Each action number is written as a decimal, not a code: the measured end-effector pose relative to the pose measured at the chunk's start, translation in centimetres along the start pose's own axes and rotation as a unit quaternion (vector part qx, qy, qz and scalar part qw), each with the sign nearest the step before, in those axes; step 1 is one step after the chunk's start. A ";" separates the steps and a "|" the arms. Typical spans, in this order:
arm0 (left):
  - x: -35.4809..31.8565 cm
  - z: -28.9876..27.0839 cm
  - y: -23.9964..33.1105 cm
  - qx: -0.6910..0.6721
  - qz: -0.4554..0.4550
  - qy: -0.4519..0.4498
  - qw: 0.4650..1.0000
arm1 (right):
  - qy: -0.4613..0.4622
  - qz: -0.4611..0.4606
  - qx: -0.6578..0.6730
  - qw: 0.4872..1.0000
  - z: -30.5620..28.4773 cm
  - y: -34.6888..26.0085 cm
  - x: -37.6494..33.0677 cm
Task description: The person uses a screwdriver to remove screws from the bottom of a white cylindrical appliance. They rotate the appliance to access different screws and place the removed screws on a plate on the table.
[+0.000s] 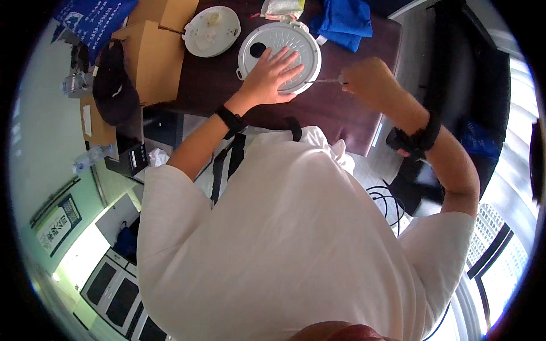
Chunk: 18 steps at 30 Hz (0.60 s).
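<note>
White, stiff and probably light, the round lid (280, 55) lay under the spread left hand (269, 75) while the right hand (367, 79) fisted a screwdriver (325, 81) at its right rim.

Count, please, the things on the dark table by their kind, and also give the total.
Round white lids or discs: 2, one under the left hand, one beside it
Cardboard boxes: 1
Blue cloths: 1
Thin tools: 1, in the right hand
Pale packets: 1, at the table's far edge
Total: 6
</note>
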<state>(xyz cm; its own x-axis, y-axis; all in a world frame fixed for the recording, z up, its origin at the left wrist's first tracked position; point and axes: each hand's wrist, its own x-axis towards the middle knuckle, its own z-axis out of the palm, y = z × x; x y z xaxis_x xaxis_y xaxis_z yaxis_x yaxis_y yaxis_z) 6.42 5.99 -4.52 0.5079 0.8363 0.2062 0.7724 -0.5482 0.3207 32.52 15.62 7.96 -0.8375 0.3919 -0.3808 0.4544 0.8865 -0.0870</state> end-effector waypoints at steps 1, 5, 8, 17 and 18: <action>0.0 0.0 -0.2 -0.002 0.012 -0.004 1.000 | -0.010 -0.008 -0.009 1.000 -0.4 0.6 0.4; 0.5 -0.4 -1.8 -0.017 0.072 -0.021 0.997 | -0.005 -0.042 -0.017 0.999 -0.1 2.2 1.1; 0.5 -0.6 -2.9 -0.010 0.098 -0.032 0.995 | 0.002 -0.069 -0.040 0.997 -0.1 2.1 2.1; 0.7 -1.1 -3.6 -0.001 0.113 -0.048 0.992 | 0.071 -0.119 -0.081 0.987 -1.0 1.4 3.8; 0.6 -1.1 -3.6 -0.004 0.110 -0.048 0.993 | 0.076 -0.076 -0.029 0.994 -0.7 1.6 3.0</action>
<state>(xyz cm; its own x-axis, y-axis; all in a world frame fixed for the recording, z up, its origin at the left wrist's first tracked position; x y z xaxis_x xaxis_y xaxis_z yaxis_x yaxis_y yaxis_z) 3.53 8.51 -4.51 0.6988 0.6913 0.1838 0.6351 -0.7178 0.2853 30.48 18.36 7.34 -0.9334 0.2806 -0.2236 0.3041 0.9495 -0.0776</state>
